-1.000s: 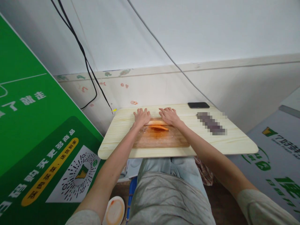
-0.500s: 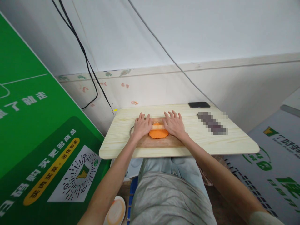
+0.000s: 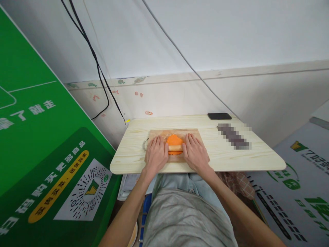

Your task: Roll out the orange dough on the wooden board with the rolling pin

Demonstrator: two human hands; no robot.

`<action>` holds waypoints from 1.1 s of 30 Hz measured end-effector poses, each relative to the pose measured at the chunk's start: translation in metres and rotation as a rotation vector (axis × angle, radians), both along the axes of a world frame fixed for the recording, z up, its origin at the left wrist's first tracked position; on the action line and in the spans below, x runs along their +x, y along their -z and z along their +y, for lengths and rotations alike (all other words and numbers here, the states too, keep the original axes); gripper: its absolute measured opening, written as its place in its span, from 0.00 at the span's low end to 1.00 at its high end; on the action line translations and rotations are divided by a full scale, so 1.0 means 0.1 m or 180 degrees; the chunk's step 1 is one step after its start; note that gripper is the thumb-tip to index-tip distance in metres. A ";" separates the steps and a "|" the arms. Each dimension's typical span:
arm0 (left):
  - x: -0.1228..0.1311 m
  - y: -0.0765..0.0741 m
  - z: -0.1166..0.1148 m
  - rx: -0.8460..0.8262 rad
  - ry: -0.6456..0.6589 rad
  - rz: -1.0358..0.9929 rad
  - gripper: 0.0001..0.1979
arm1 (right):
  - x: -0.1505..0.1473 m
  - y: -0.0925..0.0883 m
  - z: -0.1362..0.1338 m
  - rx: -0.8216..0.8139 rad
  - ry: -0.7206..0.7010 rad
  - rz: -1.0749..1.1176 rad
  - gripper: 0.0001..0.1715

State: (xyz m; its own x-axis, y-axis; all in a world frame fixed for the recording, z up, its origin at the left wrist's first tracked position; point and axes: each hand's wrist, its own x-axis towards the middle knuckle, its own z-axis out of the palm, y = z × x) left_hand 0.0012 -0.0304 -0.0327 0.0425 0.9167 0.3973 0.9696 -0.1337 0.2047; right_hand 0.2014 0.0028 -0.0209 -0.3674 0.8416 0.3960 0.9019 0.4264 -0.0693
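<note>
A light wooden rolling pin (image 3: 175,148) lies crosswise over a flat piece of orange dough (image 3: 174,139). My left hand (image 3: 157,153) is closed over the pin's left end, and my right hand (image 3: 195,153) over its right end; both ends are hidden beneath my palms. Most of the dough shows beyond the pin, with a thin strip on the near side. Underneath is a wooden cutting board (image 3: 191,131), which has a metal ring handle (image 3: 144,144) at its left.
The board rests on a pale wood-grain table (image 3: 128,151) against the wall. A black phone (image 3: 219,116) lies at the back right, near a blurred-out item (image 3: 233,136). A green printed panel (image 3: 31,144) stands at the left, and dark cables (image 3: 96,61) hang down the wall.
Both hands have drawn the rolling pin toward my body, from the dough's far part to its near edge. My fingers, raised before, now curl down over the pin.
</note>
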 end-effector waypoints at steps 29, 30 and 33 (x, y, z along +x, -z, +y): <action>-0.13 -0.23 1.16 -0.0753 -0.0272 -0.0182 0.33 | -0.17 -0.17 1.09 -0.0698 0.0166 -0.0108 0.30; -0.14 -0.24 1.19 -0.0857 -0.0255 -0.0173 0.32 | -0.17 -0.19 1.12 -0.0762 0.0174 -0.0112 0.29; -0.16 -0.28 1.27 -0.1216 -0.0091 -0.0029 0.30 | -0.19 -0.22 1.18 -0.0942 0.0227 -0.0122 0.28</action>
